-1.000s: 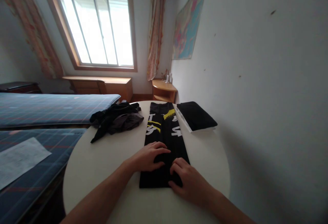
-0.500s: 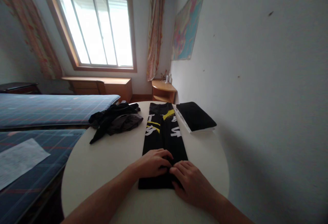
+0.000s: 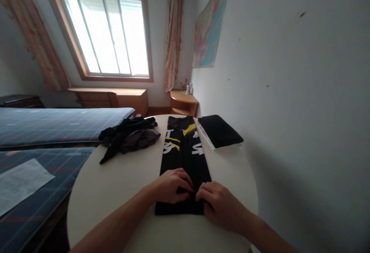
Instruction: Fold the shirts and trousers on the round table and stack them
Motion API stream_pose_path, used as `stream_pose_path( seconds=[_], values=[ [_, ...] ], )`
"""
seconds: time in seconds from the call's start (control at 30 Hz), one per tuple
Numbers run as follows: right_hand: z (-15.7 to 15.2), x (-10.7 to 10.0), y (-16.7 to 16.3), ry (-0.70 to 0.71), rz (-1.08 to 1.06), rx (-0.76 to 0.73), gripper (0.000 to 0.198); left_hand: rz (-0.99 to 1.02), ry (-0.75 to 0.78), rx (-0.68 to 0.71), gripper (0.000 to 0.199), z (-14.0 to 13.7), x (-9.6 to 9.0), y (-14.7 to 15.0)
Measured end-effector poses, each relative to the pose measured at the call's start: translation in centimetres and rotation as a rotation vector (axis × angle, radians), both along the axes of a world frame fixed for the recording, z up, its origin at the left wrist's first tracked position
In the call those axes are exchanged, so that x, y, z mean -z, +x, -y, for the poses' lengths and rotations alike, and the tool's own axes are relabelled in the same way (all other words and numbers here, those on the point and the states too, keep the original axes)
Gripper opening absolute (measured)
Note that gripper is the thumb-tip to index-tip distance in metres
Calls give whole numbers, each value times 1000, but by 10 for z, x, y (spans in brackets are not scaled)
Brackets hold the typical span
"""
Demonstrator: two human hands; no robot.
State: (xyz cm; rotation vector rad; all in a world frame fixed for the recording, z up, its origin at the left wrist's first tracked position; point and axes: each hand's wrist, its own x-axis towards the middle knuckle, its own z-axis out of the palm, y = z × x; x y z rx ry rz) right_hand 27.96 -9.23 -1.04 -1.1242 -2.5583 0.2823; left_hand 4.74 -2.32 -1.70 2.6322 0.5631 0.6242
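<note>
A black T-shirt (image 3: 185, 160) with white lettering and yellow streaks lies folded into a long strip, running away from me across the white round table (image 3: 115, 199). Near the strip's close end, my left hand (image 3: 175, 185) rests on the cloth with curled fingers, thumb and fingertips closed on the fabric. My right hand (image 3: 219, 204) is at the strip's right edge, its fingers bent and closed on the cloth there. A small gap separates the two hands. The fingertips are partly hidden against the dark fabric.
To the left on the table lies a crumpled heap of dark clothes (image 3: 130, 135). A black folded cloth on a white box-like base (image 3: 221, 131) stands at the right, near the wall. Beds with blue plaid mattresses (image 3: 63, 123) adjoin the left side, one bearing a paper sheet (image 3: 23, 183).
My right hand has shifted slightly right along the cloth, widening the gap between the hands. The left hand stays nearly in place. The near end of the shirt shows a little wider.
</note>
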Motion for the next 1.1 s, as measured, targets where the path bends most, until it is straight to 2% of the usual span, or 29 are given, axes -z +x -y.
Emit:
stream_pose_path(
  seconds=[0.07, 0.2, 0.33, 0.43, 0.57, 0.73, 0.97, 1.1],
  values=[
    [-1, -4, 3, -15, 31, -78, 34, 5, -5, 31, 18, -1, 2, 0],
    [-2, -8, 5, -58, 52, -143, 35, -22, -12, 63, 13, -2, 4, -1],
    [-2, -12, 5, -110, 14, -182, 38, -90, -54, 47, 24, 3, -1, -4],
    [-2, -13, 5, -129, 1, -161, 42, -153, -73, 27, 34, 8, -7, -6],
    [-6, -11, 7, -152, 16, -144, 31, -280, -57, -14, 40, 17, -14, -6],
    [-9, -15, 5, -170, 40, -175, 30, -356, -19, -38, 21, 25, -23, -4],
    [-6, -14, -5, -138, 76, -44, 35, -355, 17, -65, 9, 26, -25, -3],
    [-5, -8, -14, -36, 150, -30, 15, -351, -21, -64, 15, 25, -24, -4]
  ],
)
